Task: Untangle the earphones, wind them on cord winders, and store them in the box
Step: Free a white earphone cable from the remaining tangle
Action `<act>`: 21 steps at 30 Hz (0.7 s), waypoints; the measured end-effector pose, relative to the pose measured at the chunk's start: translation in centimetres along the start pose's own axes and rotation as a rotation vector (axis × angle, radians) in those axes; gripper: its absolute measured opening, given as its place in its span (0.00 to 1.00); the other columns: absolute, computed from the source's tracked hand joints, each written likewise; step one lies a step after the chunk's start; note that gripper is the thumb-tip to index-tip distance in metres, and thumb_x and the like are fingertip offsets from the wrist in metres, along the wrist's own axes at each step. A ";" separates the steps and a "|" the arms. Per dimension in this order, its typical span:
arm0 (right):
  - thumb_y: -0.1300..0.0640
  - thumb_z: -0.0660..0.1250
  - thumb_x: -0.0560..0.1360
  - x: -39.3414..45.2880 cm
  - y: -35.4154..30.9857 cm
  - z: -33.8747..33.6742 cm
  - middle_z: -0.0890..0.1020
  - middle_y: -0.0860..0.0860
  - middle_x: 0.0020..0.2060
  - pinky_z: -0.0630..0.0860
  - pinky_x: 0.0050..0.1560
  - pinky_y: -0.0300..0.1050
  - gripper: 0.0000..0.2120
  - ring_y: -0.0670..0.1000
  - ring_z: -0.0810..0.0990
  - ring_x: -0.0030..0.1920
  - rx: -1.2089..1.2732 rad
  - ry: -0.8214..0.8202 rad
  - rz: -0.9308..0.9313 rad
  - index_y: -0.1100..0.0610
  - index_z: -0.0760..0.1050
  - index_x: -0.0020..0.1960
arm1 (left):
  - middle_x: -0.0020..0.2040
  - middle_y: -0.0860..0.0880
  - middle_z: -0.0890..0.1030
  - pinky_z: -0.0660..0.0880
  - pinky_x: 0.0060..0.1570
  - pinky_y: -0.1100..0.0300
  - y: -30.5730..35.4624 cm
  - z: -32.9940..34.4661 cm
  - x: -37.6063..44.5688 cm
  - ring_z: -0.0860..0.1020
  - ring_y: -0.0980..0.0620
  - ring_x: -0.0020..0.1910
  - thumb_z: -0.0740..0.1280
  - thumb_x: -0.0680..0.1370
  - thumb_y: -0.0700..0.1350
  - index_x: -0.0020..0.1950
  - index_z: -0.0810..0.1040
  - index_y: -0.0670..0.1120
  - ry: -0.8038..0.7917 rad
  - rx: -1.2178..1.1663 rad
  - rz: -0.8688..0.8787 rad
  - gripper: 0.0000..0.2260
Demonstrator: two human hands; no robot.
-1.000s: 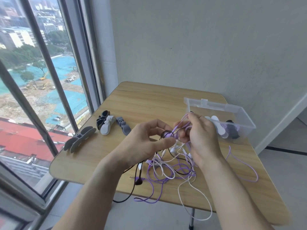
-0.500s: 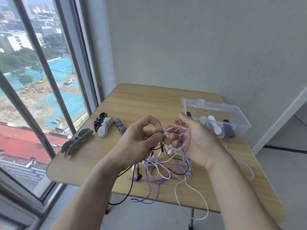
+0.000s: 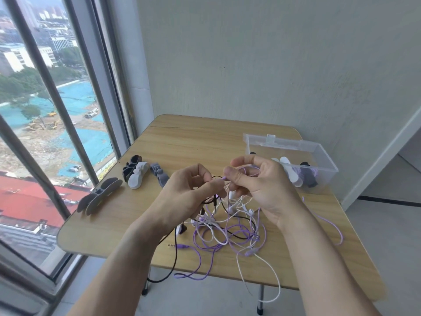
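Both hands pinch tangled cords above the counter (image 3: 186, 142).
Left hand (image 3: 182, 197) grips black cord (image 3: 210, 200); right hand (image 3: 262, 183) holds purple cord (image 3: 249, 167), close together.

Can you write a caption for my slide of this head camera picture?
Two hands, left hand and right hand, pinch tangled earphones above a wooden table, cord winders and clear box nearby.

no readable text, labels or numbers anywhere (distant buildings too blurred)
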State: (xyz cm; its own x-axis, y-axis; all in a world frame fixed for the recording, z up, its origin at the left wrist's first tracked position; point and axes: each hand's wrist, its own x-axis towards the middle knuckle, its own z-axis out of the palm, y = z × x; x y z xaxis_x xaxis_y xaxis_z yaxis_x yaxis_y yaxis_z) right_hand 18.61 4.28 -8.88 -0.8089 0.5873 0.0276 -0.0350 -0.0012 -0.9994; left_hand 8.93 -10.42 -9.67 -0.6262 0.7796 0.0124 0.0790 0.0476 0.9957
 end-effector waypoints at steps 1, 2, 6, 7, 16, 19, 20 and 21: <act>0.61 0.77 0.70 0.0 -0.1 -0.1 0.84 0.60 0.38 0.76 0.32 0.41 0.11 0.51 0.79 0.31 0.015 -0.007 0.016 0.60 0.78 0.50 | 0.43 0.40 0.86 0.61 0.20 0.67 0.0 0.0 0.1 0.62 0.54 0.20 0.68 0.79 0.40 0.46 0.69 0.42 0.023 -0.012 -0.012 0.08; 0.62 0.76 0.71 -0.1 -0.1 -0.2 0.85 0.61 0.39 0.77 0.32 0.40 0.11 0.51 0.79 0.30 0.027 -0.015 0.033 0.60 0.78 0.50 | 0.42 0.41 0.86 0.60 0.19 0.67 -0.1 -0.1 0.1 0.62 0.54 0.20 0.67 0.79 0.38 0.48 0.69 0.42 0.049 -0.024 -0.022 0.07; 0.66 0.73 0.73 0.0 0.0 -0.3 0.84 0.56 0.36 0.76 0.30 0.38 0.08 0.49 0.77 0.29 0.072 -0.063 0.105 0.62 0.78 0.50 | 0.43 0.40 0.85 0.63 0.21 0.66 -0.4 -0.5 0.2 0.64 0.54 0.21 0.66 0.79 0.37 0.56 0.78 0.45 0.019 0.069 -0.007 0.07; 0.67 0.72 0.73 0.0 0.1 -0.3 0.84 0.54 0.34 0.76 0.30 0.38 0.07 0.48 0.77 0.29 0.079 -0.077 0.127 0.63 0.77 0.50 | 0.43 0.40 0.85 0.64 0.22 0.66 -0.3 -0.6 0.1 0.65 0.54 0.22 0.67 0.79 0.37 0.55 0.80 0.46 -0.018 0.097 0.005 0.08; 0.64 0.72 0.75 0.2 0.8 -0.1 0.81 0.58 0.33 0.72 0.27 0.37 0.05 0.48 0.73 0.27 0.064 -0.108 0.293 0.63 0.77 0.49 | 0.32 0.52 0.84 0.67 0.23 0.67 -0.5 -0.7 -0.2 0.70 0.57 0.21 0.69 0.79 0.39 0.46 0.84 0.43 -0.016 0.248 0.049 0.04; 0.60 0.74 0.70 0.0 0.7 0.3 0.79 0.65 0.39 0.73 0.30 0.38 0.09 0.49 0.71 0.29 0.054 -0.139 0.251 0.62 0.77 0.47 | 0.34 0.50 0.84 0.68 0.24 0.66 -0.7 -0.8 -0.1 0.71 0.57 0.22 0.67 0.80 0.39 0.46 0.83 0.43 -0.043 0.277 0.040 0.05; 0.58 0.75 0.68 0.0 0.6 0.4 0.78 0.67 0.41 0.73 0.31 0.38 0.11 0.49 0.72 0.29 0.086 -0.131 0.227 0.61 0.77 0.46 | 0.33 0.52 0.83 0.67 0.25 0.65 -0.8 -0.9 0.0 0.70 0.57 0.22 0.67 0.80 0.40 0.46 0.82 0.43 -0.039 0.271 0.037 0.05; 0.58 0.75 0.66 0.0 0.5 0.3 0.78 0.67 0.42 0.73 0.31 0.39 0.13 0.48 0.72 0.28 0.123 -0.120 0.201 0.61 0.77 0.46 | 0.32 0.53 0.81 0.67 0.27 0.63 -0.9 -0.9 0.1 0.69 0.57 0.23 0.67 0.81 0.41 0.46 0.81 0.44 -0.030 0.269 0.036 0.06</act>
State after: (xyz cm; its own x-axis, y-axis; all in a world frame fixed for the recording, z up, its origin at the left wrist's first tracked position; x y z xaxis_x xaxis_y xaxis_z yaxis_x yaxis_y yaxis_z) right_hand 18.43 3.99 -9.39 -0.8703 0.4651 -0.1620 0.0684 -0.2115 -0.9750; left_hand 8.10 -10.93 -10.48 -0.5965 0.8016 0.0402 0.3060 0.1807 0.9347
